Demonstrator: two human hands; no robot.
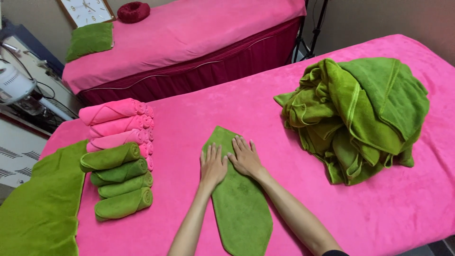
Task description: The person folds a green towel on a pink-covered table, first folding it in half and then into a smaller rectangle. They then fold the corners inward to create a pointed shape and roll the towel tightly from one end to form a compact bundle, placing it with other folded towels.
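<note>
A green towel (239,208), folded into a long narrow strip with pointed ends, lies on the pink bed cover (199,114) in front of me. My left hand (213,165) and my right hand (245,156) press flat on its far half, side by side, fingers spread and pointing away from me. Neither hand grips anything. To the left stand rolled towels: several pink rolls (118,125) behind several green rolls (122,182). To the right sits a loose heap of green towels (355,118).
A flat green towel (40,208) hangs over the bed's left end. A second pink-covered bed (189,33) stands behind, with a green cushion (90,40), a dark red ring cushion (133,11) and a clock (85,10). A white appliance (16,85) sits at far left.
</note>
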